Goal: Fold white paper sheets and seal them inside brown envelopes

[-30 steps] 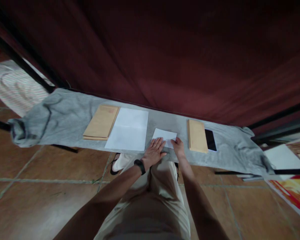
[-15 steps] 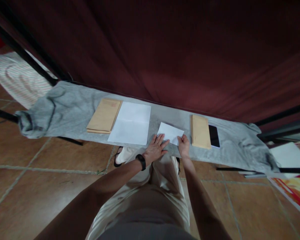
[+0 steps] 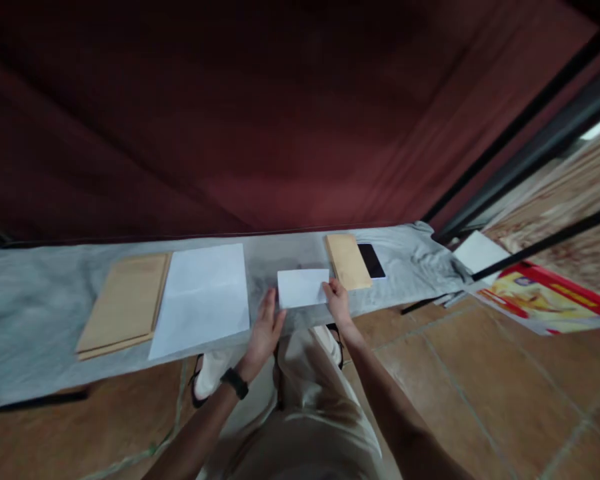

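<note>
A small folded sheet of white paper (image 3: 301,289) is pinched at its right end by my right hand (image 3: 337,301), over the grey cloth. My left hand (image 3: 265,332), with a black band on the wrist, is open beside the paper's left edge, thumb apart from the fingers. I cannot tell if it touches the paper. Left of that hand lie larger white paper sheets (image 3: 203,297), with a stack of brown envelopes (image 3: 125,300) next to them. Just beyond my right hand is a second envelope stack (image 3: 350,262).
A dark phone (image 3: 371,260) lies partly beside the right envelopes. Grey cloth (image 3: 405,257) covers the narrow bench, with a dark red curtain (image 3: 280,133) behind it. Black metal bars (image 3: 520,127) and a colourful printed box (image 3: 550,300) are at the right.
My left hand has lifted off the folded paper and moved to its left side. The paper has turned straighter, with my right hand still on its right end. The view has swung right.
</note>
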`<state>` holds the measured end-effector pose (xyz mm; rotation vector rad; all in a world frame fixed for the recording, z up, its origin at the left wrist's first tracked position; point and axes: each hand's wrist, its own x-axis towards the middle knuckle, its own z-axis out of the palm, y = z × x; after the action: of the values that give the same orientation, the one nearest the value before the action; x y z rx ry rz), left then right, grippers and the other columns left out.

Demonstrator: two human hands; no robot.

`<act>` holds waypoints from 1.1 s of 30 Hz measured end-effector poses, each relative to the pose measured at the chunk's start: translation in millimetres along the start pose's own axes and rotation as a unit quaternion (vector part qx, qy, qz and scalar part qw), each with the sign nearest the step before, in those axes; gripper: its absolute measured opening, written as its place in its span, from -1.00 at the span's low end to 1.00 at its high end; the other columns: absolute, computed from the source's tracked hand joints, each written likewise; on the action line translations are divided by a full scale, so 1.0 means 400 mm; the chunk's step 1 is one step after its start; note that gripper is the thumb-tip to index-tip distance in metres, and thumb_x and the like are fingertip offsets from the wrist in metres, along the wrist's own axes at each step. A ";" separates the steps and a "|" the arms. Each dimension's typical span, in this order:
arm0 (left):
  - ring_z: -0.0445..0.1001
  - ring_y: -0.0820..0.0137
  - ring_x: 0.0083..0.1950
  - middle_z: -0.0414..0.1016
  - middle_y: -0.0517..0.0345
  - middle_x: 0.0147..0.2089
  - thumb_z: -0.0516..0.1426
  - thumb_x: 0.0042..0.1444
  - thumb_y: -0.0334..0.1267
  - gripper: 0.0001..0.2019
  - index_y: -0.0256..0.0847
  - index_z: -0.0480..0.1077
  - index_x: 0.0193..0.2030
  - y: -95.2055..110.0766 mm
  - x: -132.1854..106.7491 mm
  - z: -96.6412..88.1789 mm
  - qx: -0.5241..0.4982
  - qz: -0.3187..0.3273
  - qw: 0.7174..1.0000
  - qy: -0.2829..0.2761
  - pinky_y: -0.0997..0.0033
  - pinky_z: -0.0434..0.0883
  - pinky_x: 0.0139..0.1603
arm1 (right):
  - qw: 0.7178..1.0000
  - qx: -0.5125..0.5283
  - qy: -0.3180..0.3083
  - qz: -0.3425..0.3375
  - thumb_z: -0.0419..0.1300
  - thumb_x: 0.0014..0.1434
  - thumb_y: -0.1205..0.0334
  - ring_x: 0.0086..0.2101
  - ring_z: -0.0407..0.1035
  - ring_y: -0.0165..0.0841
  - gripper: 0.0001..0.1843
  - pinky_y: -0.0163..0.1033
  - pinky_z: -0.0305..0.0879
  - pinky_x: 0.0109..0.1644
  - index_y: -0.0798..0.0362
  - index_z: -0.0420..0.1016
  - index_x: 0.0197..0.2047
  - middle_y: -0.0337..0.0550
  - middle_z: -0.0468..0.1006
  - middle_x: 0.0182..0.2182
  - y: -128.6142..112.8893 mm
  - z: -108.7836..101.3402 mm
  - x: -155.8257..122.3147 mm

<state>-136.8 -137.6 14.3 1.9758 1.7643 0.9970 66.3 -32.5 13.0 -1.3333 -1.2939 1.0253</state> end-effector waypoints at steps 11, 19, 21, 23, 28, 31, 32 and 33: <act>0.45 0.34 -0.41 0.46 0.23 -0.46 0.26 -0.09 0.21 -0.56 -0.16 0.51 -0.30 0.029 0.077 -0.036 -0.307 -0.280 0.908 0.055 0.39 0.40 -0.41 | 0.993 0.072 -0.077 0.052 0.32 0.01 -0.16 -0.50 0.26 -0.40 -0.64 -0.30 0.17 -0.44 -0.02 0.52 -0.40 -0.31 0.44 -0.56 -0.052 -0.038 0.001; 0.47 0.43 -0.43 0.51 0.20 -0.43 0.39 -0.28 0.09 -0.55 -0.21 0.45 -0.39 0.074 0.077 -0.008 -0.442 -0.333 0.826 0.106 0.38 0.48 -0.36 | 0.959 0.209 -0.117 0.150 0.44 -0.12 -0.23 -0.45 0.45 -0.36 -0.47 -0.25 0.42 -0.33 -0.01 0.54 -0.25 -0.27 0.56 -0.45 -0.094 -0.070 -0.039; 0.51 0.42 -0.37 0.54 0.18 -0.38 0.41 -0.29 0.06 -0.56 -0.22 0.44 -0.40 0.086 0.077 -0.003 -0.468 -0.332 0.813 0.103 0.35 0.53 -0.28 | 0.957 0.203 -0.134 0.160 0.46 -0.14 -0.22 -0.45 0.46 -0.36 -0.47 -0.25 0.43 -0.34 0.01 0.55 -0.28 -0.24 0.58 -0.46 -0.091 -0.058 -0.053; 0.52 0.41 -0.35 0.54 0.18 -0.37 0.41 -0.28 0.04 -0.57 -0.22 0.44 -0.40 0.091 0.074 -0.004 -0.476 -0.332 0.809 0.095 0.36 0.54 -0.26 | 0.959 0.185 -0.134 0.167 0.46 -0.17 -0.23 -0.49 0.45 -0.37 -0.48 -0.25 0.42 -0.38 0.03 0.56 -0.33 -0.25 0.57 -0.49 -0.083 -0.043 -0.063; 0.50 0.42 -0.41 0.54 0.17 -0.40 0.35 -0.17 0.10 -0.57 -0.23 0.47 -0.35 0.082 0.060 -0.030 -0.454 -0.325 0.825 0.094 0.40 0.48 -0.36 | 0.962 0.167 -0.132 0.172 0.46 -0.20 -0.22 -0.52 0.44 -0.36 -0.47 -0.24 0.43 -0.41 0.05 0.58 -0.35 -0.23 0.58 -0.51 -0.076 -0.017 -0.070; 0.46 0.42 -0.46 0.50 0.20 -0.46 0.29 -0.07 0.10 -0.63 -0.20 0.47 -0.38 0.070 0.054 -0.048 -0.409 -0.294 0.861 0.073 0.41 0.44 -0.41 | 0.959 0.182 -0.141 0.162 0.48 -0.18 -0.17 -0.44 0.49 -0.31 -0.47 -0.21 0.47 -0.36 0.04 0.60 -0.25 -0.19 0.64 -0.41 -0.088 -0.018 -0.072; 0.45 0.41 -0.47 0.48 0.21 -0.48 0.27 -0.04 0.10 -0.64 -0.18 0.46 -0.39 0.065 0.053 -0.054 -0.390 -0.283 0.874 0.060 0.41 0.43 -0.42 | 0.959 0.189 -0.138 0.162 0.49 -0.17 -0.15 -0.41 0.51 -0.29 -0.46 -0.20 0.48 -0.34 0.03 0.60 -0.20 -0.18 0.65 -0.37 -0.092 -0.020 -0.072; 0.45 0.38 -0.46 0.47 0.21 -0.49 0.24 0.00 0.10 -0.66 -0.17 0.46 -0.39 0.058 0.055 -0.064 -0.369 -0.272 0.887 0.049 0.39 0.43 -0.41 | 0.958 0.195 -0.128 0.166 0.50 -0.17 -0.14 -0.40 0.52 -0.27 -0.45 -0.19 0.49 -0.34 0.02 0.60 -0.18 -0.18 0.66 -0.35 -0.095 -0.021 -0.072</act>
<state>-136.6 -126.7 53.6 0.9127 1.5121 1.3018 65.7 -63.7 50.1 -1.1567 -0.9934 1.6384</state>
